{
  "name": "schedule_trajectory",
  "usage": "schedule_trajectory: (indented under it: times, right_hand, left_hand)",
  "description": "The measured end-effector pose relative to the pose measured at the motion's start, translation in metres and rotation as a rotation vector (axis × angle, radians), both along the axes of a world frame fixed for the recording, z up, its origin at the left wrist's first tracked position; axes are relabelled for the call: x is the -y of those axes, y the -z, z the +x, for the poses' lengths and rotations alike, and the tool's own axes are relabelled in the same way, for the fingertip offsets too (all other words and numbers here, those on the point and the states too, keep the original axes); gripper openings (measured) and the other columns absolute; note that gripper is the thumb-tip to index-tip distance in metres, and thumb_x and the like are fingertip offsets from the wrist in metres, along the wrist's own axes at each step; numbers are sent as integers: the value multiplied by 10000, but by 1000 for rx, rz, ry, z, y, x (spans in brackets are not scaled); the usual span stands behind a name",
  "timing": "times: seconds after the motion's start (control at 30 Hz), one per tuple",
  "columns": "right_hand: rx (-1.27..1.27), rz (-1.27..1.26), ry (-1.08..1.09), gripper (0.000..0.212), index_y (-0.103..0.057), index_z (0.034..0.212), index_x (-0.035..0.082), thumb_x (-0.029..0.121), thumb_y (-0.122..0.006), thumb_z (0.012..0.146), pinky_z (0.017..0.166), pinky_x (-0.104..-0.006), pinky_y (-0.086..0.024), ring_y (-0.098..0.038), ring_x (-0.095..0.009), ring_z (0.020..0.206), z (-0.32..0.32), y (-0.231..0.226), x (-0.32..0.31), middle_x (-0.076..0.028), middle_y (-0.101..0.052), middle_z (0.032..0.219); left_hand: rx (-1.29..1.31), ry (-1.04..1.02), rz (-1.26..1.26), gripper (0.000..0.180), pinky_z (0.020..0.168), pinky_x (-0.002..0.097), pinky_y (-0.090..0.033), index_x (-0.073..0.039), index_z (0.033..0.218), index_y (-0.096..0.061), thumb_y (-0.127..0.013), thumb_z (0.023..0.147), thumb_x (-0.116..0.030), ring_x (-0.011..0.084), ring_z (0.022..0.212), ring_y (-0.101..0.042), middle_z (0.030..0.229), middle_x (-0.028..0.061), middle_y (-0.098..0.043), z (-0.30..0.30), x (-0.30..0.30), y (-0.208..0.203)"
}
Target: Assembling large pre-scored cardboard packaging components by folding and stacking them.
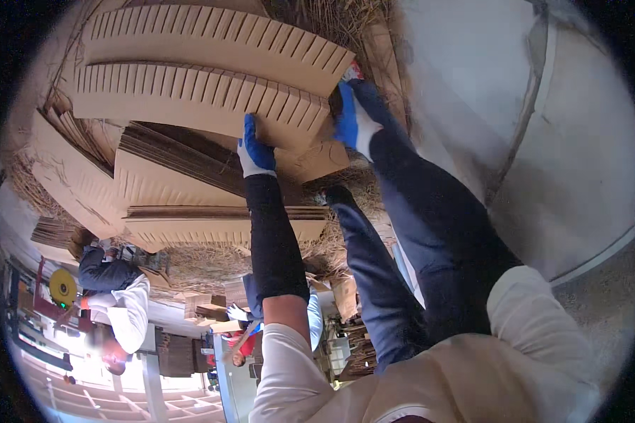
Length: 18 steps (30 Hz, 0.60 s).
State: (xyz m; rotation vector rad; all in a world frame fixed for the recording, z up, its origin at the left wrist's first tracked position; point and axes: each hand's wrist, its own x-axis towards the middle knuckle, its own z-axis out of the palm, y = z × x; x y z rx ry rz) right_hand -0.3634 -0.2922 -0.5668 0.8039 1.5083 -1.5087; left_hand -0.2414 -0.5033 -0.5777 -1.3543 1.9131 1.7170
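Observation:
A stack of long brown slotted cardboard strips (169, 102) spans the upper left, with a row of slits along its upper edge. My left hand (258, 151), in a blue and white glove, grips the stack's lower edge, its thumb on the front face and its other fingers mostly hidden. At the right end of the strips is my right hand (354, 125), gloved alike and closed against that end; some of its fingers are out of sight. Another slotted cardboard strip (212, 29) lies just above, overlapping the stack.
More slotted cardboard stacks (226, 231) lie below the strips. Brown shredded scraps (324, 21) litter the floor around them. My leg (377, 275) stands near my right arm. One co-worker (123, 296) is at a machine with a yellow reel (63, 285); others are farther back.

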Motion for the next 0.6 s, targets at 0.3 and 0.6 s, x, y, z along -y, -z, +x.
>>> schedule_trajectory:
  times: [0.3,0.6]
  right_hand:
    - [-330,454,-267,547,-528,1247,-15,423,-306,1005,961,-383,-407,-533,-333,1185,50,89,38,-205,-578,1259]
    - [-335,412,-206,333,-609,1064,20,249,-395,951,871,-391,-452,-597,-322,1025,41,76,47,-181,-644,1081]
  left_hand:
    - [-160,-152,224,594,967,366,-463,-49,1379,-453,-603,809,29,271,1155,-581,1268,171,-588,32,10,79]
    - [-112,232,-179,646,964,369,-471,-45,1375,-459,-586,752,69,325,1140,-594,1253,198,-596,25,7,40]
